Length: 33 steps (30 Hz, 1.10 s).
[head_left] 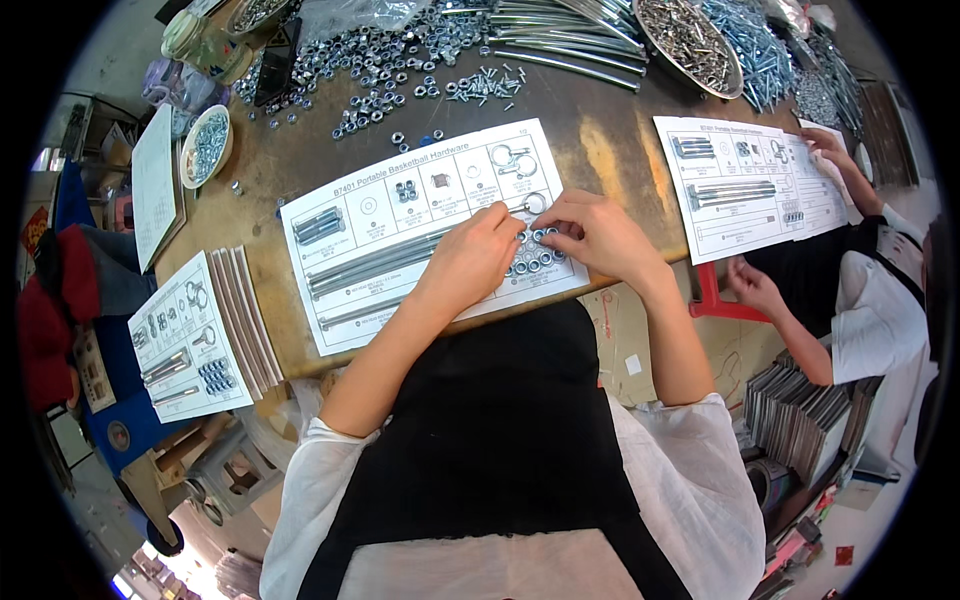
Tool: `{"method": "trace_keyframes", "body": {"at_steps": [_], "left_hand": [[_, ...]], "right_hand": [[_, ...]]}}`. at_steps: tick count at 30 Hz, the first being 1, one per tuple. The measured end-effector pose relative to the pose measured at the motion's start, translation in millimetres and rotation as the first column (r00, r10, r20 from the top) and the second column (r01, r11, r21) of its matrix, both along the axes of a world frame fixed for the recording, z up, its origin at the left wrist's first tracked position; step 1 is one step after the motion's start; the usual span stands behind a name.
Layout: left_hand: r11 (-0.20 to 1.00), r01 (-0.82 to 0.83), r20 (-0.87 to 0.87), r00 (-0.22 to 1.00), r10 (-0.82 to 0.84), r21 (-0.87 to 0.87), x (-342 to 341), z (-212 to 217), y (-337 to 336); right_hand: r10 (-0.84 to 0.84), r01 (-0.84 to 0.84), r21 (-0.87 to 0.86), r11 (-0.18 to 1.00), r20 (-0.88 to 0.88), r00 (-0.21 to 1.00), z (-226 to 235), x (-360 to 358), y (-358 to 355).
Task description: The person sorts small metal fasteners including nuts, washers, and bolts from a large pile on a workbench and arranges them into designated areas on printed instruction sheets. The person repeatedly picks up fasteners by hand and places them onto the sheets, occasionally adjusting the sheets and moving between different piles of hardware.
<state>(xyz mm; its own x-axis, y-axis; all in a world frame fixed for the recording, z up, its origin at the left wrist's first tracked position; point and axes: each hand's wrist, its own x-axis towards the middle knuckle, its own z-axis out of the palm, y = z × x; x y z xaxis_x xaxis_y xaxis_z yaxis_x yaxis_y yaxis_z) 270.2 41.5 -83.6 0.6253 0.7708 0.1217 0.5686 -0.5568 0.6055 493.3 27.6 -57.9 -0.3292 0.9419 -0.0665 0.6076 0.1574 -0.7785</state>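
A white printed hardware sheet [440, 160] lies in front of me, with pictures of bolts, washers and nuts on it. Near its right edge, several nuts [541, 261] sit in close rows. My left hand [468, 258] rests over the sheet just left of these nuts, its fingers bent and drawn together; whatever they hold is hidden. From the right, my right hand [603, 237] reaches in with thumb and fingertips curled close beside the top nuts. What lies in that pinch is too small to make out. A metal ring clamp [535, 204] shows between both hands.
Loose nuts [385, 85], long bolts [575, 55] and a bowl of small screws [690, 45] cover the far side. At left are a smaller bowl [207, 146] and stacked printed cards [200, 350]. On the right, a co-worker's hand [757, 290] is beside another sheet [750, 190].
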Motion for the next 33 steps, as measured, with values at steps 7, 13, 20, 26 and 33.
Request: {"method": "trace_keyframes", "body": {"at_steps": [7, 13, 20, 26, 33], "left_hand": [[0.997, 0.068, 0.028, 0.997, -0.069, 0.044, 0.9, -6.3, -16.5], [0.998, 0.045, 0.071, 0.996, -0.048, 0.045, 1.5, -6.8, -22.8], [0.881, -0.471, 0.166, 0.873, 0.458, 0.046, -52.7, 25.8, 77.6], [0.866, -0.487, 0.020, 0.872, 0.488, 0.111, -84.9, -40.1, 139.6], [0.826, -0.556, 0.212, 0.799, 0.562, -0.096, -94.2, -19.6, 122.0]], "right_hand": [[-0.030, 0.029, 0.013, 1.000, 0.057, 0.998, -3.0, 0.1, -9.7], [-0.020, 0.018, 0.053, 0.998, 0.039, 0.999, -3.6, -0.5, -15.0], [-0.069, 0.073, 0.152, 0.986, -0.030, 0.997, 8.1, -31.3, 35.5], [-0.165, 0.181, 0.361, 0.915, -0.076, 0.983, -42.8, -100.2, 171.7], [-0.206, 0.091, 0.412, 0.906, 0.244, 0.948, -48.0, -120.5, 186.6]]}}
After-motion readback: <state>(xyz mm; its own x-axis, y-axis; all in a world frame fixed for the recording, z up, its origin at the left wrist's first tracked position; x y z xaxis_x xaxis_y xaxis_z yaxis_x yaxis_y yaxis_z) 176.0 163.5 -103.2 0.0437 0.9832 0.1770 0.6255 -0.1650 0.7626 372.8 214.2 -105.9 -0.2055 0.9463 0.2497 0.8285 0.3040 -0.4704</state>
